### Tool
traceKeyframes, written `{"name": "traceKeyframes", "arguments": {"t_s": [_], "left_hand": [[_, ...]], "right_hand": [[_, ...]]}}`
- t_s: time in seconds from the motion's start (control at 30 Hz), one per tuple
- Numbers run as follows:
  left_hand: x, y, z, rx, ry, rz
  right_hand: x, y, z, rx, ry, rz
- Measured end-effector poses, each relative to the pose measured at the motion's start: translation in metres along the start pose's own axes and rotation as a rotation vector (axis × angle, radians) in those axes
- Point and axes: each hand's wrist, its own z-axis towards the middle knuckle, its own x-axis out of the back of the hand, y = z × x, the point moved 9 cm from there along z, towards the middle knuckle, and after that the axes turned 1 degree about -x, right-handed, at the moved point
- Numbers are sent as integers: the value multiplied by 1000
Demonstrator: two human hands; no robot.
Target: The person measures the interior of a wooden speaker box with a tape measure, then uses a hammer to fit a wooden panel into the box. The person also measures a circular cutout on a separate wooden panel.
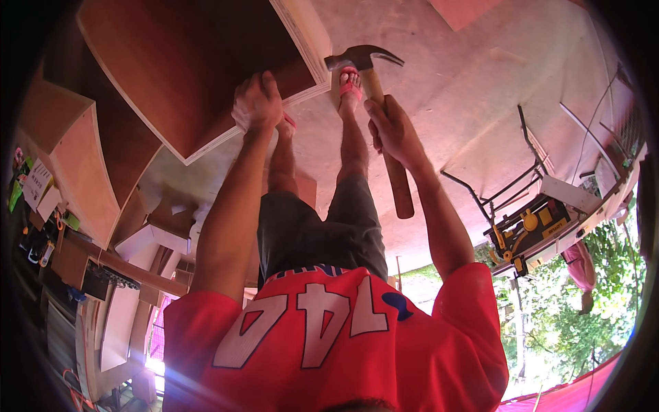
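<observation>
My right hand (397, 130) is closed round the wooden handle of a claw hammer (401, 189). The dark metal head is at the upper end, close to the corner of a large open plywood box (158, 89). This box has a brown inside and pale layered edges. My left hand (258, 101) is closed at the box's near edge, its fingers curled and partly hidden. Whether it pinches a small piece or only rests on the panel does not show.
My sandalled feet (350, 89) stand on a concrete floor (439, 117) beside the box. More plywood cabinets (82, 158) fill the left side. At right are a yellow-and-black table saw (539, 223), metal frames (491, 202) and a person in pink (582, 268).
</observation>
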Motion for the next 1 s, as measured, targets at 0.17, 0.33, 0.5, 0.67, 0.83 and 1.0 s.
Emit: {"name": "traceKeyframes", "arguments": {"t_s": [0.17, 0.33, 0.5, 0.67, 0.83, 1.0], "left_hand": [[4, 2, 1, -44, 63, -31], [-1, 1, 1, -46, 35, -12], [-6, -2, 2, -33, -14, 2], [-9, -5, 1, 7, -38, 43], [-10, -7, 2, -11, -33, 15], [-8, -8, 1, 1, -20, -10]], "right_hand": [[47, -5, 9, -3, 197, -9], [63, 9, 35, -47, 320, -16], [-2, 31, 37, -38, 106, -188], [16, 32, 33, -31, 99, -107], [40, 18, 14, -21, 230, -56], [-6, 20, -8, -37, 20, -100]]}}
